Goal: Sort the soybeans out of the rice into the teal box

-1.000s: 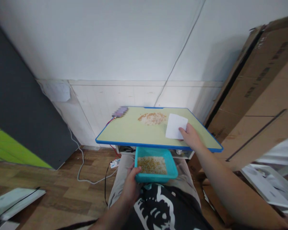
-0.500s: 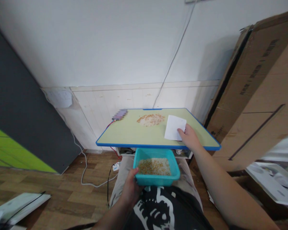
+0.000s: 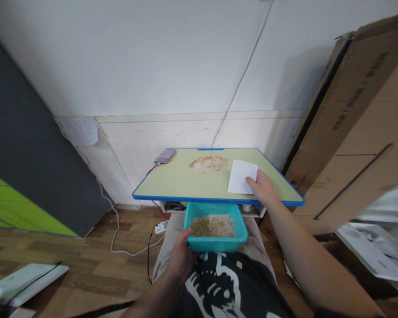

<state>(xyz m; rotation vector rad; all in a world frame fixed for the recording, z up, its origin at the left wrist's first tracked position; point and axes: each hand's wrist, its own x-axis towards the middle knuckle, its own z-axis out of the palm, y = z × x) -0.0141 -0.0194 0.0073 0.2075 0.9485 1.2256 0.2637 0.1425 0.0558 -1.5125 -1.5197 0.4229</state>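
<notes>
My left hand (image 3: 182, 256) grips the near left corner of a turquoise plastic basin (image 3: 217, 244), thumb over the rim and the other fingers hidden beneath. The basin rests on my lap, just below the table's front edge. Inside it lie yellow kernels (image 3: 204, 227) on the left and whitish grains (image 3: 228, 224) on the right. Over the right part of the table, my right hand (image 3: 262, 187) pinches a white card (image 3: 242, 176) by its right edge, thumb on top. Left of the card, a low pile of pale and orange-brown grains (image 3: 208, 164) is spread on the tabletop.
The small table (image 3: 166, 187) has a pale green top and blue edging. A blurred-out device (image 3: 166, 156) with a red cable lies at its back left corner. Tall cardboard boxes (image 3: 345, 119) lean at the right. A power strip (image 3: 161, 227) and white cable (image 3: 116, 238) are on the floor.
The view has shifted very slightly. Both hands, the basin and the card keep nearly the same places, and the grain pile looks unchanged.
</notes>
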